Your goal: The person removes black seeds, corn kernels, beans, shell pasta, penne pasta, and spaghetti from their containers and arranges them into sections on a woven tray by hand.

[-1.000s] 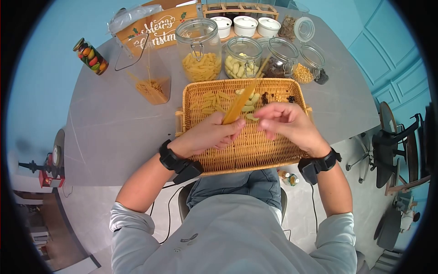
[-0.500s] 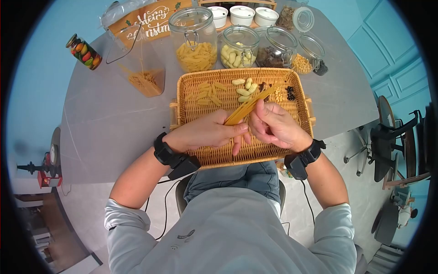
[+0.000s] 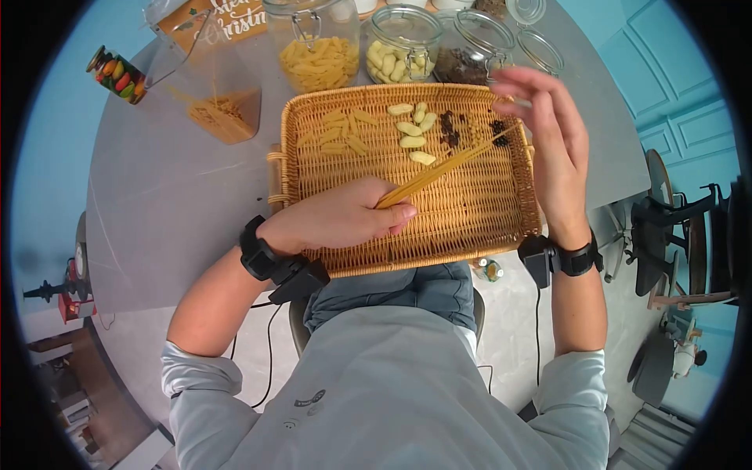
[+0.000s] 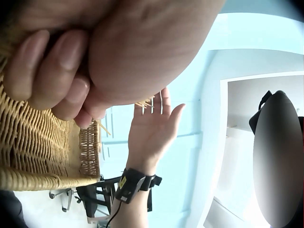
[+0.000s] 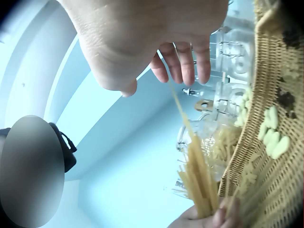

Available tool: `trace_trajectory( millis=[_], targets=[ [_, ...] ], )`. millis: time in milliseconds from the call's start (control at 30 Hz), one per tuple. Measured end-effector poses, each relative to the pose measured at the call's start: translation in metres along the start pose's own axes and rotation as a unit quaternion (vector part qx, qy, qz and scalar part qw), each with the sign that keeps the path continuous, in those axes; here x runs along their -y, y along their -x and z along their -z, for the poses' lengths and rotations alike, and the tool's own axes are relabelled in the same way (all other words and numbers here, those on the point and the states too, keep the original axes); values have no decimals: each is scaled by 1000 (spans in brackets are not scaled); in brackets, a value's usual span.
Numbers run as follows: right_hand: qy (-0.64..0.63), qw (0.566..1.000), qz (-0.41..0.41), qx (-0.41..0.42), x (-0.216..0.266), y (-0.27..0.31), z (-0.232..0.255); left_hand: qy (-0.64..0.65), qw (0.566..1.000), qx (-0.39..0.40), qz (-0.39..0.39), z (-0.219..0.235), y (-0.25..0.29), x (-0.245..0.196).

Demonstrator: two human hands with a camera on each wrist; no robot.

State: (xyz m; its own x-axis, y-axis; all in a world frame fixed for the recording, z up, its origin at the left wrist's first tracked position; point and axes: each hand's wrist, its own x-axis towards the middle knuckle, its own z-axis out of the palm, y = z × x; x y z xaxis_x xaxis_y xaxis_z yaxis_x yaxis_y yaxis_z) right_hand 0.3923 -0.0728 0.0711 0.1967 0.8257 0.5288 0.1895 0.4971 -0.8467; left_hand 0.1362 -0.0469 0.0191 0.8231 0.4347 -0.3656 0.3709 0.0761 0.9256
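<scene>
My left hand point(image 3: 337, 213) grips a bundle of spaghetti point(image 3: 439, 172) near its lower end, above the wicker tray point(image 3: 470, 223). The strands slant up to the right, and in the right wrist view they fan out loosely. My right hand point(image 3: 554, 149) is raised over the tray's right edge, fingers extended and holding nothing, near the longest strand's tip. In the tray lie penne point(image 3: 345, 129), peanuts point(image 3: 409, 129), dark reddish dried pieces point(image 3: 449, 129), yellow kernels point(image 3: 474, 135) and small black pieces point(image 3: 499, 131), in separate groups.
Behind the tray stand glass jars of penne point(image 3: 319, 64), peanuts point(image 3: 399, 59) and dark pieces point(image 3: 464, 66). A clear container point(image 3: 227, 113) with pasta is at the left, beside a bottle point(image 3: 116, 76) of colourful contents. A Christmas sign point(image 3: 223, 23) stands at the back.
My right hand has left the spaghetti's side, moving right and upward with its fingers spread out. The bundle in my left hand now leans lower to the right. The head view has shifted.
</scene>
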Motion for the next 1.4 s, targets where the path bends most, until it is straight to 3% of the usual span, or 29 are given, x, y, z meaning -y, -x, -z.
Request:
trace_trajectory(
  millis=[67,100,133,200,267,333,367,600,633,733,800,867,933,1000,1067,1133,1167,1233,1333,1400],
  targets=[
    [91,986,21,136,4,-3,0,-7,1000,0,-7,-3,-4,2],
    [183,970,22,162,4,-2,-4,-16,1000,-6,-16,-3,-5,3],
    [181,970,20,161,3,0,-7,-16,1000,-6,-14,-2,-4,1],
    [217,929,-177,241,3,7,-15,13,999,23,26,1,-1,-5],
    [187,942,-168,224,1,16,-26,6,1000,20,21,2,-1,-4],
    [191,905,-248,289,5,20,-32,-2,1000,21,17,2,0,-2],
    [210,922,-163,282,-2,23,-35,-24,999,29,30,3,-1,-2],
    [181,909,-185,327,6,15,-33,-66,997,36,33,7,-2,5],
    [187,908,-135,350,-6,20,-34,-66,997,37,34,5,-3,3],
    [185,888,-102,409,-14,24,-28,-42,998,48,22,0,-2,1],
    [180,875,-137,427,-5,17,-25,-42,997,67,25,3,-2,4],
    [129,822,-354,427,8,11,-27,-39,997,62,26,3,-3,3],
    [155,817,-328,448,1,19,-30,-41,997,59,29,1,-5,4],
    [269,837,-109,463,-16,31,-30,-59,989,22,-133,-3,-12,15],
    [279,828,-116,472,-13,32,-31,-60,990,21,-126,-4,-12,18],
    [173,810,-282,485,-4,28,-32,-59,991,19,-120,-5,-10,15],
    [171,810,-281,485,-5,28,-32,-76,994,40,-73,-4,-8,8],
    [222,742,-305,554,-9,25,-31,-94,993,63,-25,-3,-7,2],
    [136,775,-279,551,-15,27,-25,-107,992,61,-25,-2,-7,0],
    [115,773,-297,549,-21,30,-24,-103,991,56,-61,-2,-7,-1]
  ],
)
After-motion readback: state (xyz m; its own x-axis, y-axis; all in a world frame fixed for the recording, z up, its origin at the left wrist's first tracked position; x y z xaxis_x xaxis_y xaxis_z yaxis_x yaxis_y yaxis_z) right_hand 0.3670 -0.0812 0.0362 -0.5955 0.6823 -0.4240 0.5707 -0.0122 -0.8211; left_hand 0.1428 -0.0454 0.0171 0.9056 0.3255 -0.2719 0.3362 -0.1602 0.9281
